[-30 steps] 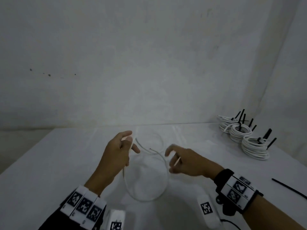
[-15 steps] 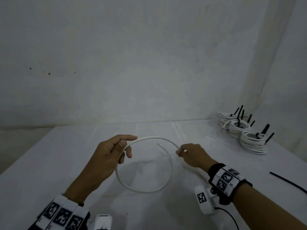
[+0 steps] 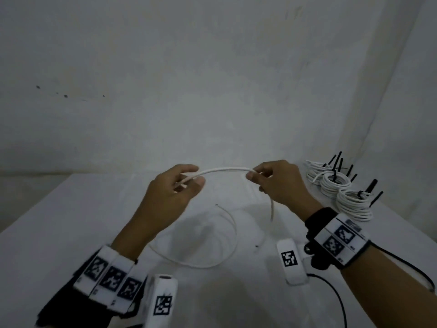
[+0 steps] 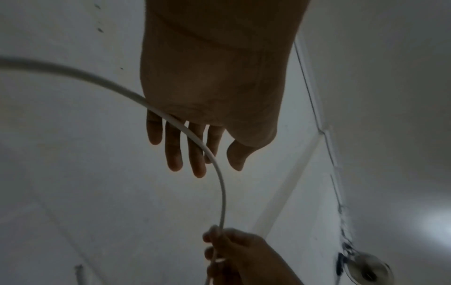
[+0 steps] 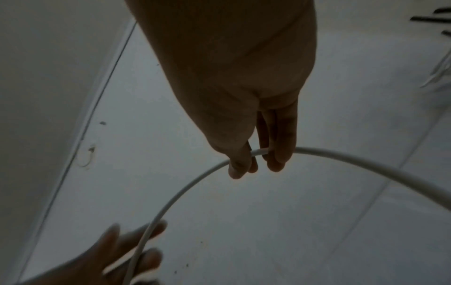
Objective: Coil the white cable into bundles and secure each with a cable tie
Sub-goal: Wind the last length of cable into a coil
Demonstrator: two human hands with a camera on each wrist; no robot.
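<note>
We see the left hand (image 3: pixel 170 197) and the right hand (image 3: pixel 276 183) raised above the white table (image 3: pixel 47 233), with the white cable (image 3: pixel 224 171) arching between them. The right hand pinches the cable between thumb and fingers. The left hand has its fingers nearly straight; the cable crosses them, but we cannot tell how firmly it is held. The rest of the cable hangs in a loose loop, partly hidden behind the left forearm. Tied bundles (image 3: pixel 350 202) lie at the right, near the wall; in the right wrist view they are cut off.
</note>
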